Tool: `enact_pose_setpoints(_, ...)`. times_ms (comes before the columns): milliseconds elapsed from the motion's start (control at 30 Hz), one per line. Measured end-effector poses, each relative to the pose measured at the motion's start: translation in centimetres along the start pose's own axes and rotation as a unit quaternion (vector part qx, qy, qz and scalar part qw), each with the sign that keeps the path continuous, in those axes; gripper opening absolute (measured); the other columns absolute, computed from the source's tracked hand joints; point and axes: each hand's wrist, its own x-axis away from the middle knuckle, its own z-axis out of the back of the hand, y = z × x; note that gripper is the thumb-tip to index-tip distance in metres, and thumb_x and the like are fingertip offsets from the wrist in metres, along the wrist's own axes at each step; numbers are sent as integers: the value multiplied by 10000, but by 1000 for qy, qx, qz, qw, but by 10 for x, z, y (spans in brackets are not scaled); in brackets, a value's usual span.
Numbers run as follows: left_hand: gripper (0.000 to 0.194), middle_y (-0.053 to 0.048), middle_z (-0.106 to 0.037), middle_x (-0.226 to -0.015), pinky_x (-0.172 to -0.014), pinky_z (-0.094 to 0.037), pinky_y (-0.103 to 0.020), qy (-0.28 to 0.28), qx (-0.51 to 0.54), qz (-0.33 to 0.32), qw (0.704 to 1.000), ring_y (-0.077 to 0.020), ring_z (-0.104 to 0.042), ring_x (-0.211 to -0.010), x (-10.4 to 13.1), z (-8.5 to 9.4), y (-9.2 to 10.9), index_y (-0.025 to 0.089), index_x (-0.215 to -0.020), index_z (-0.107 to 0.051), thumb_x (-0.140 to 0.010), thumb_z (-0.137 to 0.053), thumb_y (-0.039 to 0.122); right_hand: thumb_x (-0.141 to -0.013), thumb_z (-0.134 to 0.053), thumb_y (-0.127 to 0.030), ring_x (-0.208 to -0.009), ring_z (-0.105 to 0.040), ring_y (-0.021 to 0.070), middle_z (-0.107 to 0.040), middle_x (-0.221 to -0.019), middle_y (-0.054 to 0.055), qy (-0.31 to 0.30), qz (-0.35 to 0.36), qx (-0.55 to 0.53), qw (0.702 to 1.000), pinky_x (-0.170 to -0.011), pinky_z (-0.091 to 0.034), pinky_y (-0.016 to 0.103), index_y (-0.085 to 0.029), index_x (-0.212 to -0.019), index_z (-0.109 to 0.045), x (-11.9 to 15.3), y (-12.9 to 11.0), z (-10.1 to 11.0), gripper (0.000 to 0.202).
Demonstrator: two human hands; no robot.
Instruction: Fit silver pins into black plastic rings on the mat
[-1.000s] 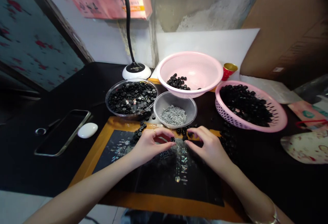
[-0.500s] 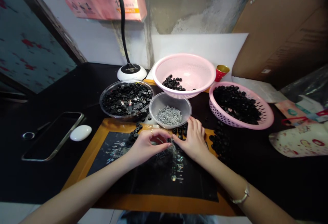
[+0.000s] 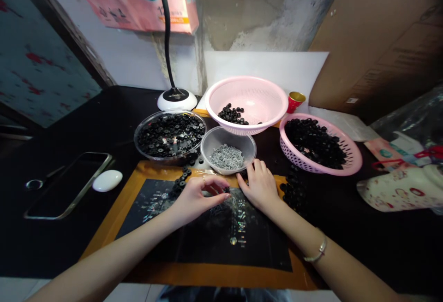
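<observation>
My left hand (image 3: 202, 196) pinches a small black round part (image 3: 226, 190) between thumb and fingertips, above the black mat (image 3: 204, 242). To its right, my right hand (image 3: 259, 186) rests palm down by the front of a clear bowl (image 3: 252, 147). Its thumb and fingers are apart, and the fingertips reach loose black parts, which they partly cover. Inside that bowl lies a heap of small silver screws or pins (image 3: 226, 156). More black ring-like parts (image 3: 180, 183) lie just beyond my left hand. Some metal pieces under my left hand are mostly hidden.
Behind stand a clear dish (image 3: 137, 143) of black discs, a pink basin (image 3: 265, 91) and a pink basket (image 3: 356, 159) with black parts. A lamp (image 3: 177, 101), phone (image 3: 69, 184), white oval object (image 3: 107, 180), red cup (image 3: 295, 103) and patterned bottle (image 3: 391, 189) surround the work area.
My right hand has moved away from the part in my left hand, toward the loose black parts at the bowl. My left hand keeps its pinch. The view has shifted slightly.
</observation>
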Motion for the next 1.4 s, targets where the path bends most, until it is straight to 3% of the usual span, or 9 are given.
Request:
enact_pose_setpoints(300,243,-74,-709,-880,-676,-560,-248,-12,-6,9,1000,-138,-652,-695,-1,1,0,119,-937,-673,-746,-691,270,-934,-377,-241,-796,-557,206,-601,-882,87,-8,61,26,998,-559,-355,275,-175,-946,-606,-5,18,-1,239)
enact_pose_setpoints(600,231,-72,-712,-875,-670,-564,-252,-11,-6,3,1000,-141,-658,-687,0,1,2,129,-925,-677,-749,-684,279,-902,-385,-67,-669,-567,185,-594,-786,92,5,66,29,997,-498,-336,251,-144,-874,-604,-9,19,-5,233)
enact_pose_setpoints(800,254,-81,-711,-881,-670,-557,-258,-7,-8,7,1000,-143,-655,-690,0,1,-1,121,-927,-674,-743,-691,295,-939,-382,-168,-616,-587,165,-605,-778,80,91,14,-42,995,-548,-411,253,-146,-864,-596,-10,26,-5,227)
enact_pose_setpoints(933,254,-80,-711,-873,-659,-551,-248,-11,6,21,1000,-137,-649,-688,0,0,-3,117,-923,-667,-749,-684,301,-960,-294,-170,-799,-615,208,-629,-872,108,199,-45,-99,974,-712,-467,310,-170,-948,-550,-21,40,23,257)
enact_pose_setpoints(1033,247,-74,-711,-862,-648,-548,-243,-11,12,18,1000,-133,-646,-678,-1,0,-2,117,-914,-667,-743,-688,293,-969,-286,-220,-874,-594,225,-623,-931,118,268,-71,-122,953,-790,-453,364,-179,-1000,-523,-53,50,61,243)
enact_pose_setpoints(1167,238,-79,-713,-850,-643,-546,-247,4,3,2,1000,-137,-646,-670,-2,0,0,111,-891,-679,-729,-699,283,-949,-329,-209,-911,-579,230,-619,-948,119,317,-40,-151,935,-793,-429,367,-154,-977,-546,-131,55,106,226)
enact_pose_setpoints(1233,244,-80,-713,-843,-641,-544,-245,7,-1,7,1000,-134,-644,-660,-2,2,1,111,-904,-679,-735,-694,286,-951,-302,-187,-923,-570,220,-591,-1017,131,280,-24,-135,950,-788,-420,365,-135,-1033,-532,-173,55,117,249)
enact_pose_setpoints(1300,245,-80,-713,-849,-636,-541,-239,10,1,18,1000,-131,-643,-660,-3,4,2,113,-914,-679,-743,-686,288,-955,-298,-211,-876,-570,208,-581,-1009,127,185,-22,-114,976,-762,-420,357,-128,-1034,-530,-204,54,118,259)
enact_pose_setpoints(1400,239,-76,-712,-837,-628,-536,-230,15,3,29,999,-130,-640,-663,-4,7,4,114,-911,-681,-750,-679,290,-926,-402,-315,-704,-557,190,-591,-753,67,107,1,-107,989,-688,-419,338,-134,-821,-585,-222,54,109,278)
